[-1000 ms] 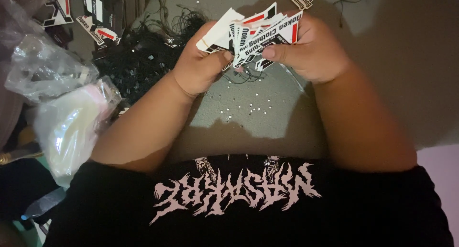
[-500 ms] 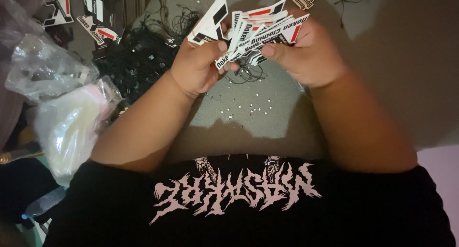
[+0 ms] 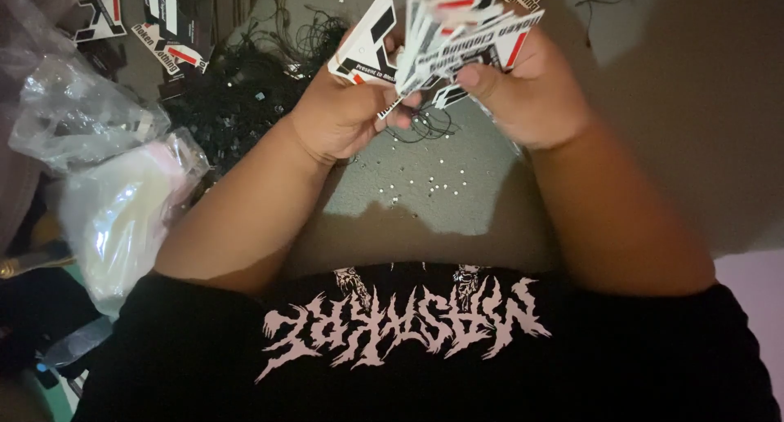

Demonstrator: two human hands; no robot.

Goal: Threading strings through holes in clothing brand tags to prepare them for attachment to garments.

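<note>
- Left hand (image 3: 339, 116) pinches one card tag (image 3: 365, 53), pulling it from the fan.
- Right hand (image 3: 523, 95) grips the tag stack (image 3: 469, 38) above the table (image 3: 441, 201).
- Next seems to need a clean separation near the black strings (image 3: 237, 103).

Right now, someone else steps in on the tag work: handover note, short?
Left hand: gripping one black, white and red card tag, pulled a little apart from the rest.
Right hand: holding the fanned bundle of tags with black strings dangling under it.
On the surface: heap of black strings, more loose tags far left, small metal bits scattered below the hands, clear plastic bags at left.
Done or left: cannot tell how many tags are sorted; the bundle is not set down.
</note>
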